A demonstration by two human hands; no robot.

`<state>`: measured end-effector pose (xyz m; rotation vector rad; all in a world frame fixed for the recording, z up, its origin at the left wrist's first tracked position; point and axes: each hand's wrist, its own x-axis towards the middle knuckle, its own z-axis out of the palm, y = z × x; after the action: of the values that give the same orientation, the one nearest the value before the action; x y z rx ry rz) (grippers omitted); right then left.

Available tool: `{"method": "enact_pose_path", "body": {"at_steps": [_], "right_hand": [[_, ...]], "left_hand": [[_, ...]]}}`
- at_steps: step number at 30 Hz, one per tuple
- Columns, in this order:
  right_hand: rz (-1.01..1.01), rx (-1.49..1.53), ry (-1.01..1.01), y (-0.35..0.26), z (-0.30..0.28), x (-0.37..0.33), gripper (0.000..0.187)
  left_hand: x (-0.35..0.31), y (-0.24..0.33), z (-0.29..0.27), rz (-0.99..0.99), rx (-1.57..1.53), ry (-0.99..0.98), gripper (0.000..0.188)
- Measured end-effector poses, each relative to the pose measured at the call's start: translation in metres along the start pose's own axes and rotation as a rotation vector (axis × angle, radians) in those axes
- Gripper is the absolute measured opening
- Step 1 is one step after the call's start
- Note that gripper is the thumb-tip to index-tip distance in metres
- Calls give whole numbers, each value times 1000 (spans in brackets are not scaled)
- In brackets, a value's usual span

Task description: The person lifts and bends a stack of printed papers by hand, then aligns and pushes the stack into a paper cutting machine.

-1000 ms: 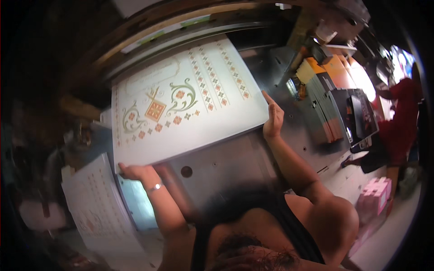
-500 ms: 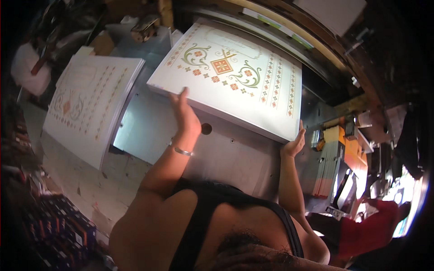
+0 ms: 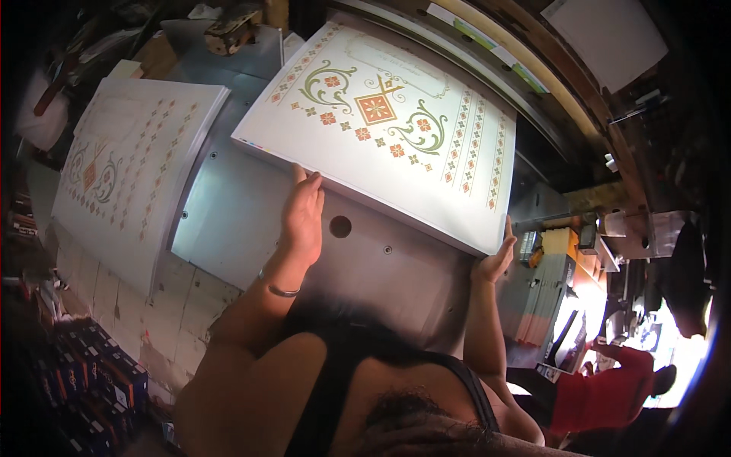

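A thick stack of white printed sheets (image 3: pixel 426 164) with orange and green ornaments lies on a grey metal bed (image 3: pixel 381 282) in front of me. My left hand (image 3: pixel 303 217) is upright at the stack's near edge, fingers stretched out and their tips against it. At the near right corner, my right hand (image 3: pixel 495 260) rests with straight fingers along the side of the stack. Neither hand wraps round anything. On my left wrist sits a metal bangle (image 3: pixel 284 292). A round hole (image 3: pixel 340 227) shows in the bed beside my left hand.
To the left, a second stack of similar sheets (image 3: pixel 114 175) overhangs a white plank surface (image 3: pixel 114 286). Dark boxes (image 3: pixel 91 381) are piled at the lower left. A machine rail (image 3: pixel 426 42) runs behind the main stack. A person in red (image 3: pixel 601 392) is at the lower right.
My left hand has come lower along the near edge, and its fingers are closer together. My right hand keeps to the corner. The whole view has shifted slightly.
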<state>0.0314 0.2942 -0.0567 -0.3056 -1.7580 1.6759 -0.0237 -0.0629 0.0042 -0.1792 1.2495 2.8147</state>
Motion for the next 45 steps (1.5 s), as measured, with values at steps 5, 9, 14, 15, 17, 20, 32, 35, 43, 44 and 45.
{"method": "enact_pose_path", "body": {"at_steps": [5,9,14,15,17,20,32,35,43,44,45], "right_hand": [[-28,-17,-30,-3,3,-2,72],[-24,54,-27,4,2,-1,68],[20,99,19,14,-4,2,64],[3,157,-35,17,-5,3,66],[50,230,-44,10,0,0,67],[91,268,-46,10,-7,1,72],[59,-4,214,-7,-54,-56,75],[39,15,257,-17,-50,-68,74],[-56,-119,279,-29,-57,-84,62],[-58,-136,269,-34,-61,-85,60],[-61,-153,258,-38,-64,-87,57]], "left_hand": [[2,0,-10,34,-31,-28,84],[1,8,-19,-51,27,-53,99],[0,24,-20,-172,184,-151,100],[6,20,-29,-183,200,-211,101],[5,28,-36,-227,247,-275,101],[-13,49,-43,-149,314,-165,94],[-136,122,-238,991,1451,1104,71],[-147,127,-269,887,993,1332,78],[-131,114,-262,449,-118,807,65],[-128,114,-263,454,-111,798,65],[-124,113,-267,502,-49,835,63]]}}
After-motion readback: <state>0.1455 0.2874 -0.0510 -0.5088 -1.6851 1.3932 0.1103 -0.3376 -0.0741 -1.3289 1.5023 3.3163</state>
